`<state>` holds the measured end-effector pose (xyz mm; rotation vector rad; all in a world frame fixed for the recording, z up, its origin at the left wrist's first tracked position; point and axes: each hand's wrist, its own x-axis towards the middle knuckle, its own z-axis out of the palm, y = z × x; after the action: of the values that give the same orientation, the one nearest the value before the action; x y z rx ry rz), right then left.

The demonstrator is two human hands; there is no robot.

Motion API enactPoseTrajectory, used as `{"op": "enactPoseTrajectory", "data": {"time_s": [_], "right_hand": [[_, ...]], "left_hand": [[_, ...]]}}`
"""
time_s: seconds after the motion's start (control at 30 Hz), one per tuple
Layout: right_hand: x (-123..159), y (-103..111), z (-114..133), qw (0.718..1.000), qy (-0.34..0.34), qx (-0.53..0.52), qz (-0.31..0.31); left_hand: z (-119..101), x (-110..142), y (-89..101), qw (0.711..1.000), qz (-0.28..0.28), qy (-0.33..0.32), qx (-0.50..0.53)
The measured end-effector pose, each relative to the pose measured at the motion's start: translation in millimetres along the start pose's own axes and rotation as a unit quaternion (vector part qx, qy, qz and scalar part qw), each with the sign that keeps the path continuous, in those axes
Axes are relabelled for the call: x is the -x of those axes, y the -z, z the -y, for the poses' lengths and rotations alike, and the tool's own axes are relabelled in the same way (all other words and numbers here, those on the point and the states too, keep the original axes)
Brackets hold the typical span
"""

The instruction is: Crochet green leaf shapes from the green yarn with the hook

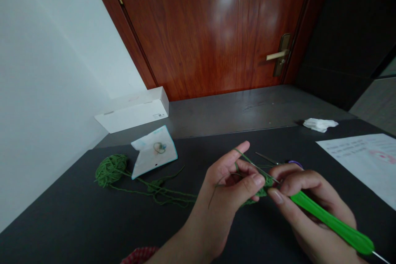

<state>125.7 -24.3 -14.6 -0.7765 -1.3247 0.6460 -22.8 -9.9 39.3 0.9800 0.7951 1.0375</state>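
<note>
**Green Yarn and Hook Meet Between Two Hands**

And here we are, over the dark table (pixel 123 231)! The left hand (pixel 227 192) pinches a small piece of dark green crocheted yarn (pixel 262 192) between thumb and fingers, its index finger raised with a green strand running over it. The right hand (pixel 312 202), fingers curled, grips a slim metal crochet hook with a bright green handle (pixel 332 222), its front end right up at the piece. The piece itself sits between the hands, partly hidden by the fingers.

Over to the left, a loose ball of green yarn (pixel 111 170) trails tangled strands towards the left hand. Just beside it lies a white packet with a teal edge (pixel 151 157), and behind that, a long white cardboard box (pixel 133 116) near the wall. Beyond the right hand, purple-handled scissors (pixel 295 163) peek out, mostly covered. Farther right: a crumpled white tissue (pixel 320 124) and a printed white sheet (pixel 365 154)!
</note>
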Motion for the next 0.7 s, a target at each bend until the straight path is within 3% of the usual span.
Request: {"op": "enactPoseTrajectory", "data": {"time_s": [0.17, 0.33, 0.53, 0.7], "right_hand": [[-4, 4, 2, 0.987, -0.032, -0.153, 0.025], [-7, 6, 4, 0.988, -0.029, -0.149, 0.012], [-4, 18, 6, 0.998, 0.006, 0.04, 0.041], [-10, 22, 13, 0.961, 0.12, 0.223, 0.109]], "left_hand": [[-4, -1, -0.6, 0.999, -0.017, -0.028, -0.032], [-4, -4, 2.6, 0.996, -0.028, -0.036, -0.072], [-4, -4, 1.8, 0.989, -0.055, -0.058, -0.122], [-3, -4, 1.3, 0.985, -0.073, -0.074, -0.137]]}}
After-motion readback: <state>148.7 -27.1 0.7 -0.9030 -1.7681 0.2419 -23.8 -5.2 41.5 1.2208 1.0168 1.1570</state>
